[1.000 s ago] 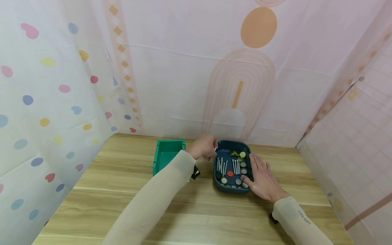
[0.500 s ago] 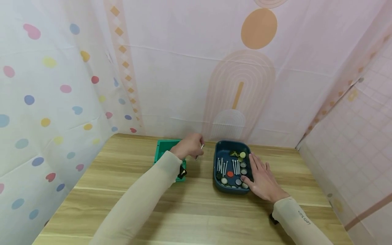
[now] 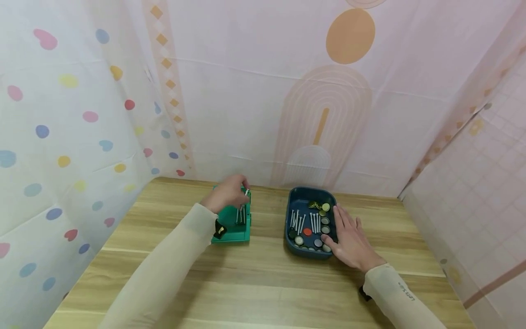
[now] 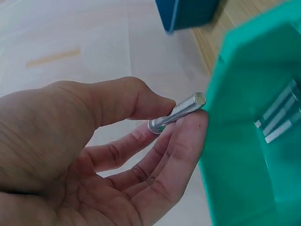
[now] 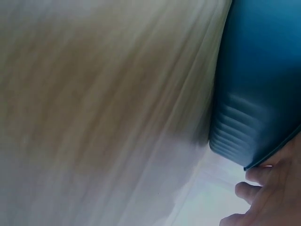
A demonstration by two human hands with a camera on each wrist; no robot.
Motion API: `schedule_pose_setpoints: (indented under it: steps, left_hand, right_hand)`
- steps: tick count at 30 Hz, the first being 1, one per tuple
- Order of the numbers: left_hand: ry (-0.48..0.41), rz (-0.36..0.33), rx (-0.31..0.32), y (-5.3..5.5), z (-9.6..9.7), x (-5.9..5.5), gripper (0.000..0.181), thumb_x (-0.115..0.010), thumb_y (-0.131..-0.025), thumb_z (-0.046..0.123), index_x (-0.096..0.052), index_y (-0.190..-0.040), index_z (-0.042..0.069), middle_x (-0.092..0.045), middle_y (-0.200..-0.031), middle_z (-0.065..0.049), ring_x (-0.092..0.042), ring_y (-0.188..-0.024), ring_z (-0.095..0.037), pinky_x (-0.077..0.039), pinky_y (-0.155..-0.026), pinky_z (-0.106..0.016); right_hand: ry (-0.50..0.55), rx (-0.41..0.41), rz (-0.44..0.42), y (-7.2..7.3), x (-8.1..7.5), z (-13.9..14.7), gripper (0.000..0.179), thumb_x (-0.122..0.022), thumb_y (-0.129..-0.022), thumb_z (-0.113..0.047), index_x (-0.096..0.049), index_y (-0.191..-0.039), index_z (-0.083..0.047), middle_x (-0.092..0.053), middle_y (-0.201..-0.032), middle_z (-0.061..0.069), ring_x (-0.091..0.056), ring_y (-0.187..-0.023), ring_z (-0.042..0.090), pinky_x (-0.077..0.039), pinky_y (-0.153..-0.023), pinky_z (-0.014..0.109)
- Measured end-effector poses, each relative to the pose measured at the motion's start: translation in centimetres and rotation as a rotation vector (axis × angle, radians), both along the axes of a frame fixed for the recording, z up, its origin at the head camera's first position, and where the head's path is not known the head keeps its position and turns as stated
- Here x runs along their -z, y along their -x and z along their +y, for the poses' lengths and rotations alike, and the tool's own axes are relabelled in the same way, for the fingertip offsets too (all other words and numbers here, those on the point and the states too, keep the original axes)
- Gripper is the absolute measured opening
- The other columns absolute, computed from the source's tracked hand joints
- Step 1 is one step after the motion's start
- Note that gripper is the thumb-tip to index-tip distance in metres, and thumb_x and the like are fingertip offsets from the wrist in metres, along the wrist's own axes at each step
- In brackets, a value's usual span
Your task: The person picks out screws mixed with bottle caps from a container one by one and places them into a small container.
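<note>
My left hand (image 3: 225, 194) pinches a silver bolt (image 4: 183, 110) between thumb and fingertips, above the right side of a green bin (image 3: 230, 237). Several bolts (image 3: 240, 216) lie inside that bin; the left wrist view shows their threaded shanks. My right hand (image 3: 354, 241) rests along the right rim of a dark blue tray (image 3: 302, 204), fingers nearly straight and thumb over the edge. Two groups of bolts (image 3: 315, 223) lie in the tray among small round caps (image 3: 325, 221), one of them a red cap (image 3: 307, 232). In the right wrist view, fingertips show beside the tray's underside.
Both containers stand on a wooden table (image 3: 263, 283), with a strip of tabletop between them. Patterned cloth (image 3: 230, 105) hangs behind the table and on both sides. A dark strap (image 3: 219, 229) sits at the left wrist.
My left hand has carried the bolt leftward, from beside the blue tray to over the green bin. Bolts inside the bin have come into view. The right hand has stayed on the tray.
</note>
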State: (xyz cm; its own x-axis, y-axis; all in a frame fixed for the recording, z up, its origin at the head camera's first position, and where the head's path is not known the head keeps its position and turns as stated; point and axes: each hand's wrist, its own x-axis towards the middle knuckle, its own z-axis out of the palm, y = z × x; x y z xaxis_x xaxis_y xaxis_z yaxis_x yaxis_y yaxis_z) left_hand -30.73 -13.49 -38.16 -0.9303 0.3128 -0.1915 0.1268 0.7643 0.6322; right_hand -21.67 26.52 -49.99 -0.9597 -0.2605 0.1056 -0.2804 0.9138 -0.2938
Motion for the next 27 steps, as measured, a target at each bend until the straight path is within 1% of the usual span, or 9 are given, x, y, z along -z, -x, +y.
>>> schedule_pose_setpoints:
  steps: [3, 6, 9, 13, 15, 18, 20, 23, 27]
  left_hand:
    - [0.011, 0.016, -0.017, 0.0, -1.1, 0.4, 0.039, -0.071, -0.104, 0.000, -0.065, -0.141, -0.009, -0.076, -0.123, -0.026, -0.082, -0.093, -0.029, -0.071, -0.091, -0.043]
    - [0.028, 0.042, -0.019, 0.0, -1.8, 0.7, 0.038, -0.075, -0.104, 0.000, -0.066, -0.139, -0.011, -0.075, -0.126, -0.027, -0.080, -0.093, -0.027, -0.069, -0.088, -0.040]
    - [0.031, 0.037, -0.033, 0.1, -2.3, 1.1, 0.038, -0.077, -0.104, 0.001, -0.065, -0.138, -0.011, -0.075, -0.124, -0.027, -0.079, -0.091, -0.028, -0.070, -0.087, -0.040]
    - [0.031, 0.006, -0.061, 0.3, -2.7, 1.8, 0.036, -0.078, -0.105, 0.001, -0.065, -0.137, -0.010, -0.074, -0.121, -0.025, -0.078, -0.087, -0.027, -0.071, -0.084, -0.039]
    - [0.035, -0.005, -0.069, 0.5, -2.9, 2.3, 0.036, -0.078, -0.105, 0.002, -0.065, -0.137, -0.009, -0.074, -0.120, -0.024, -0.077, -0.087, -0.026, -0.071, -0.085, -0.039]
    - [0.053, -0.017, -0.065, 0.7, -3.0, 2.7, 0.037, -0.078, -0.106, 0.003, -0.065, -0.139, -0.010, -0.076, -0.116, -0.023, -0.078, -0.085, -0.025, -0.071, -0.087, -0.042]
    - [0.076, -0.024, -0.064, 0.8, -3.1, 3.0, 0.039, -0.078, -0.107, 0.004, -0.064, -0.141, -0.009, -0.077, -0.111, -0.020, -0.078, -0.083, -0.024, -0.071, -0.087, -0.043]
    - [0.119, -0.018, -0.054, 1.1, -3.3, 3.4, 0.039, -0.078, -0.107, 0.005, -0.065, -0.141, -0.010, -0.079, -0.102, -0.017, -0.080, -0.080, -0.023, -0.070, -0.086, -0.040]
    - [0.150, -0.014, -0.048, 1.3, -3.2, 4.0, 0.038, -0.077, -0.107, 0.004, -0.067, -0.141, -0.011, -0.081, -0.096, -0.014, -0.082, -0.077, -0.021, -0.071, -0.084, -0.038]
  right_hand:
    - [0.000, 0.006, 0.000, 0.0, 0.1, 0.0, 0.100, -0.064, -0.117, -0.049, -0.013, -0.184, 0.005, -0.014, -0.194, 0.028, -0.022, -0.179, 0.056, -0.013, -0.138, 0.088]
    - [-0.001, 0.014, -0.002, 0.0, 0.0, 0.0, 0.100, -0.064, -0.117, -0.050, -0.013, -0.184, 0.005, -0.013, -0.195, 0.028, -0.021, -0.179, 0.055, -0.012, -0.137, 0.088]
    - [0.002, 0.019, -0.004, 0.0, -0.1, -0.2, 0.100, -0.064, -0.117, -0.049, -0.013, -0.184, 0.005, -0.013, -0.195, 0.028, -0.020, -0.179, 0.055, -0.012, -0.138, 0.088]
    - [0.006, 0.022, -0.002, 0.1, -0.2, -0.4, 0.099, -0.064, -0.117, -0.049, -0.014, -0.184, 0.006, -0.015, -0.194, 0.029, -0.020, -0.179, 0.056, -0.012, -0.138, 0.088]
    - [0.005, 0.025, -0.004, 0.1, -0.1, -0.5, 0.099, -0.063, -0.117, -0.049, -0.015, -0.184, 0.006, -0.015, -0.194, 0.029, -0.020, -0.179, 0.055, -0.012, -0.138, 0.087]
    - [0.003, 0.026, 0.002, 0.1, -0.2, -0.6, 0.098, -0.063, -0.117, -0.050, -0.017, -0.183, 0.007, -0.018, -0.193, 0.030, -0.021, -0.178, 0.056, -0.014, -0.137, 0.088]
    - [0.005, 0.032, -0.007, 0.1, -0.2, -0.7, 0.098, -0.063, -0.117, -0.050, -0.016, -0.184, 0.006, -0.017, -0.194, 0.029, -0.020, -0.179, 0.056, -0.014, -0.138, 0.087]
    - [0.005, 0.034, -0.011, 0.1, -0.1, -0.8, 0.099, -0.063, -0.117, -0.050, -0.015, -0.184, 0.005, -0.016, -0.194, 0.028, -0.020, -0.179, 0.055, -0.013, -0.138, 0.087]
    - [0.007, 0.036, -0.014, 0.2, -0.1, -1.0, 0.099, -0.063, -0.117, -0.051, -0.015, -0.184, 0.005, -0.016, -0.194, 0.028, -0.020, -0.179, 0.055, -0.013, -0.138, 0.087]
